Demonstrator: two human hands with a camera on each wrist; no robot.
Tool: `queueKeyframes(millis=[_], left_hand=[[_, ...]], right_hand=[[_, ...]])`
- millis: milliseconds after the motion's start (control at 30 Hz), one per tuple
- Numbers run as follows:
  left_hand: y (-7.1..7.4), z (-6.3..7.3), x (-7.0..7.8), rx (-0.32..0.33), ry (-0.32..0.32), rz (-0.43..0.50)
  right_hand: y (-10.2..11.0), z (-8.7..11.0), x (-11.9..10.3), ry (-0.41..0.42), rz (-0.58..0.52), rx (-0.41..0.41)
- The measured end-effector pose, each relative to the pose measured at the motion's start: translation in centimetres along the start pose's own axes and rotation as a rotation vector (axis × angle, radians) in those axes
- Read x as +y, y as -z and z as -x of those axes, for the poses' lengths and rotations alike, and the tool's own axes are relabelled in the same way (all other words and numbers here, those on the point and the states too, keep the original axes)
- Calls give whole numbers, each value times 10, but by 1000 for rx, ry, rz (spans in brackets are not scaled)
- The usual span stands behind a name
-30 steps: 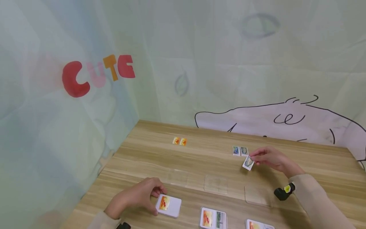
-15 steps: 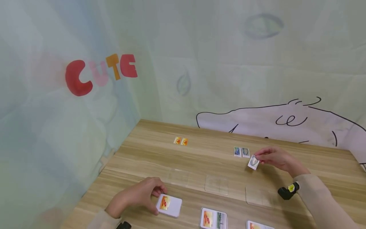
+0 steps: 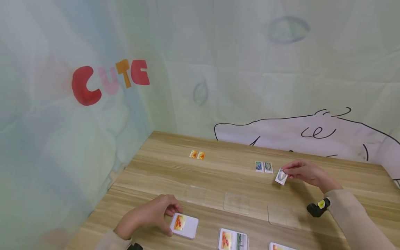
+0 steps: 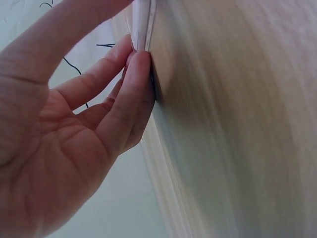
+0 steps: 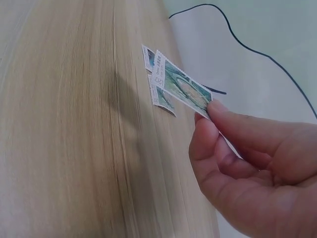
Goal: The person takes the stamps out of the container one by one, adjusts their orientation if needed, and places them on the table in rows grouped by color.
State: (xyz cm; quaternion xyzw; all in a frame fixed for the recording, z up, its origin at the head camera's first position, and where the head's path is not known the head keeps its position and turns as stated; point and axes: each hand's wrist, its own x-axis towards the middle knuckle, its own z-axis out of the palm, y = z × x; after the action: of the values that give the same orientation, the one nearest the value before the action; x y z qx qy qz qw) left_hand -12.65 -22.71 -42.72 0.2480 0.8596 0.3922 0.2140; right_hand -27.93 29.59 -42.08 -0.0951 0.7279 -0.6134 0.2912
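Observation:
My right hand pinches a green postage stamp with perforated edges between thumb and fingertips, tilted and raised above the wooden table. Just left of it, two more postage stamps lie side by side; in the right wrist view the held one partly covers them. My left hand grips the left side of a flat clear case between thumb and fingers. An orange stamp lies on the left half of the white sheet in that case. From the left wrist, only the case's edge shows.
Two orange stamps lie at the back left. A second case with two stamps and a third, cut off by the frame, are at the front. Several clear lids lie mid-table. Printed cloth walls stand behind and left.
The right hand has moved slightly right, taking its stamp away from the two lying stamps, so a gap now shows. The left hand stays on its case.

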Motion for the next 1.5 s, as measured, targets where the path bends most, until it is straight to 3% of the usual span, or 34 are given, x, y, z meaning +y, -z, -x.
queueKeyframes(millis=[800,1500], left_hand=[[-2,0,-1,8,-15,-2],[-3,2,-2,14,2,10]], right_hand=[[10,1,-4,-41,14,64],[13,-10,-9,-71,80,123]])
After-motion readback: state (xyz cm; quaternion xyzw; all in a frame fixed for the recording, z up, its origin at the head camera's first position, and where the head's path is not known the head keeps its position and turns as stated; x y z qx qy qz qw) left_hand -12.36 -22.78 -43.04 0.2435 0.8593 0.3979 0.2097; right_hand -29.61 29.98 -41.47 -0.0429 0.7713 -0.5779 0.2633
